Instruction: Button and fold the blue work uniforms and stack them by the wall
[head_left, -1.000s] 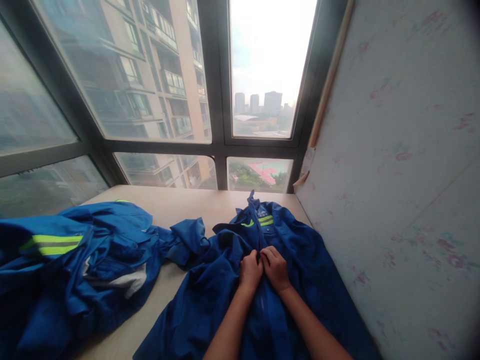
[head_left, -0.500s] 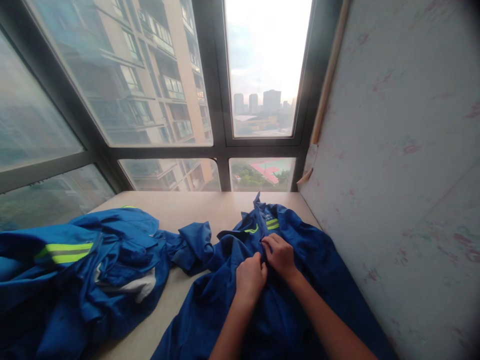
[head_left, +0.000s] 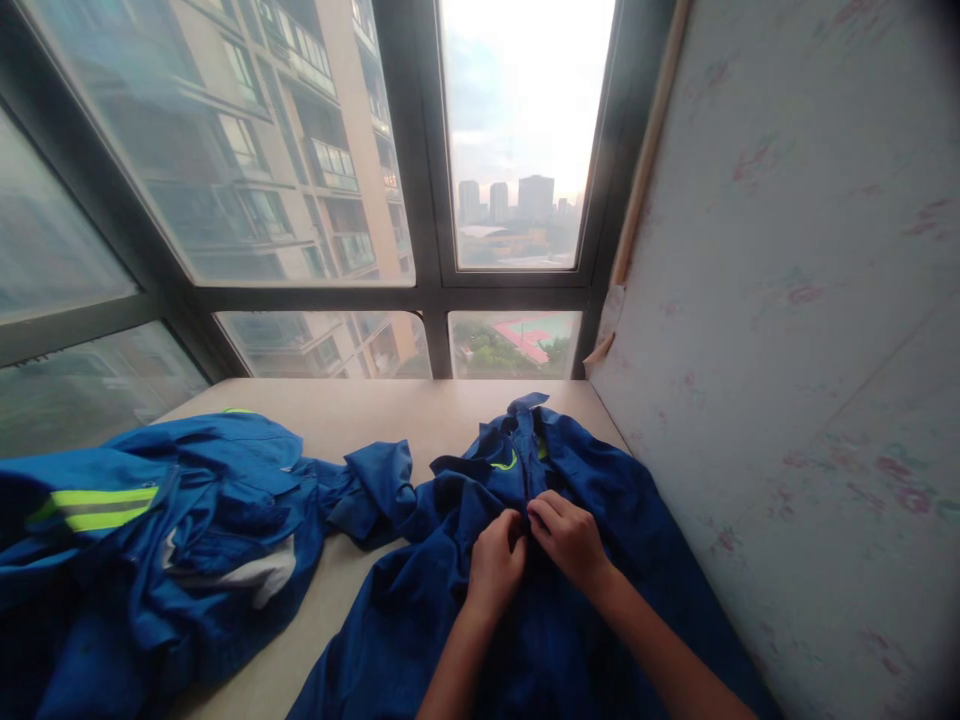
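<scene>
A dark blue work jacket (head_left: 630, 520) with yellow-green strips lies spread in front of me, its collar end toward the window. My left hand (head_left: 496, 562) is closed on the cloth at the front opening's edge, thumb and fingers pinched together. Close beside it on the right, my right hand (head_left: 571, 538) pinches the same front seam slightly higher up. Fingertips of both hands nearly meet there, and whatever small part lies between them is hidden. From the collar down to my hands runs the front edge (head_left: 523, 455), standing up in a ridge.
On the left lies a second heap of blue work clothing (head_left: 225, 520) with a yellow-green and grey band and a white patch of lining. Both rest on a pale ledge (head_left: 442, 410). Dark window frames (head_left: 427, 297) close off the back; a flower-patterned wall (head_left: 795, 380) borders the right.
My right hand has come down along the front edge, toward my left hand. The collar tip has flopped to the right, and the front edge now covers more of the right yellow-green strip.
</scene>
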